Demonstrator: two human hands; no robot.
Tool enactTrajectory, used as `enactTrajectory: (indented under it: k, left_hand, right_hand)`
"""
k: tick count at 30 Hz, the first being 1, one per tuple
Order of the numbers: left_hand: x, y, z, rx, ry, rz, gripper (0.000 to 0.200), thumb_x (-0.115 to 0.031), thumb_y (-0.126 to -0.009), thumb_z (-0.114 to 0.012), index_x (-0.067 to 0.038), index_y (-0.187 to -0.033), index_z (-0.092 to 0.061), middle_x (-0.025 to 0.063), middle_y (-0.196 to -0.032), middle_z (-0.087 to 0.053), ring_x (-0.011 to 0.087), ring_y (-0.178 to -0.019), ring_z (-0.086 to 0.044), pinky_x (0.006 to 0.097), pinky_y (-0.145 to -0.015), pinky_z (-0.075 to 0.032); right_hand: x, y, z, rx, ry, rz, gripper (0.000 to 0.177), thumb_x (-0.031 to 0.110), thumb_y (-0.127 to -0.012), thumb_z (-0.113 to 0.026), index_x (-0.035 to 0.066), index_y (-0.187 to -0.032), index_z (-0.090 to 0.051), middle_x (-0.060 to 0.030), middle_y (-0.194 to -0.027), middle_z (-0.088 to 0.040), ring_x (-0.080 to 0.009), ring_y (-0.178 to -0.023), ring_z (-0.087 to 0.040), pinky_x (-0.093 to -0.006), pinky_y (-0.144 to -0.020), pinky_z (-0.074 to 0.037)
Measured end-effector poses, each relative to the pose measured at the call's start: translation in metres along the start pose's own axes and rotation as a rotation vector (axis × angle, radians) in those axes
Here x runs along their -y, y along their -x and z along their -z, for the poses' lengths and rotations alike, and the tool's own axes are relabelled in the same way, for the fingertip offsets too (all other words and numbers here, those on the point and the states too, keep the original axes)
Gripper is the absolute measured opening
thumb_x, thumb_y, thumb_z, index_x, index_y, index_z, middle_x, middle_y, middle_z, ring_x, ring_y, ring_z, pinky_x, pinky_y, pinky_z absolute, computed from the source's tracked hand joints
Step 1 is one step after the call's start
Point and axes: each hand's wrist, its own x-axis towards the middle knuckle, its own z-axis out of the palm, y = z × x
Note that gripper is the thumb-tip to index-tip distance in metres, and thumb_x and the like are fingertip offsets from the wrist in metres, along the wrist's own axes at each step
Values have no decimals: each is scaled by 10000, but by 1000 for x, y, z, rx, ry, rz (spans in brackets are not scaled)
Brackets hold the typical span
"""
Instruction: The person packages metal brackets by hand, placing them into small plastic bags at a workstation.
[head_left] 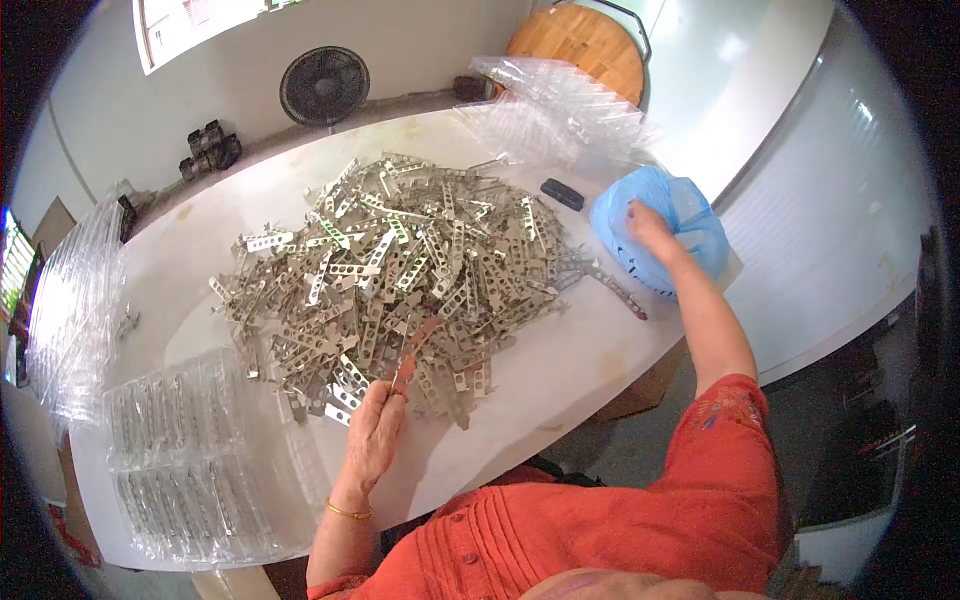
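My left hand [374,440], with a thin bracelet at the wrist, is closed around the lower end of a perforated metal strip [407,362]. The strip points up and away, over the near edge of a large heap of similar metal strips [400,260]. Out to the right, my right hand [650,226] is at a blue plastic bag [690,215]. Its fingers look bent together against the bag, and whatever they hold is too small or hidden to make out. The bag's contents do not show clearly.
A dark oblong object [562,194] lies between heap and bag. Clear plastic sleeves [560,110] are stacked at the back, more plastic [75,310] at the left. Filled clear trays [185,460] sit at the table's [590,370] near left. A fan [325,86] stands behind.
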Motion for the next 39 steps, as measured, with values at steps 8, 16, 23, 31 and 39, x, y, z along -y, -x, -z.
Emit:
enactTrajectory:
  k: [8,16,23,31,39]
  left_hand:
    - [-1,0,-2,3,-24,3,182,-182,-989,-494,-19,-983,-576,-20,-698,-465,77,-592,-430,252,-533,-365]
    - [1,1,-2,12,-6,26,176,-188,-989,-499,-31,-978,-578,-18,-700,-463,79,-590,-416,259,-528,-350]
    - [-2,1,-2,-2,-11,30,175,-192,-990,-500,-35,-968,-574,-25,-697,-453,76,-591,-408,257,-528,-340]
    - [11,0,-1,13,78,49,174,-203,-995,-500,-46,-969,-570,-46,-699,-439,58,-589,-388,236,-523,-315]
    - [11,0,-1,27,101,58,180,-223,-1009,-502,-53,-987,-556,-40,-748,-470,56,-612,-412,233,-528,-328]
  right_hand:
    - [-96,-71,-74,-78,54,8,510,321,-1020,-310,-15,-1315,-556,-278,-1285,-595,-444,-1194,-572,-493,-1053,-424]
    - [-144,-109,-104,-213,170,189,352,189,-994,-377,15,-1143,-643,-209,-1170,-656,-369,-1060,-653,-443,-923,-516]
    - [-199,-179,-139,-138,409,155,271,70,-870,-456,-20,-948,-699,-227,-1106,-690,-317,-883,-699,-471,-795,-534]
    - [-73,-64,-30,164,-102,-263,307,250,-891,-532,26,-1025,-693,-219,-1032,-702,-358,-866,-687,-464,-775,-512]
    - [-81,-30,-28,-157,12,-66,399,320,-948,-491,62,-1211,-643,-260,-1198,-647,-392,-1174,-600,-445,-999,-456]
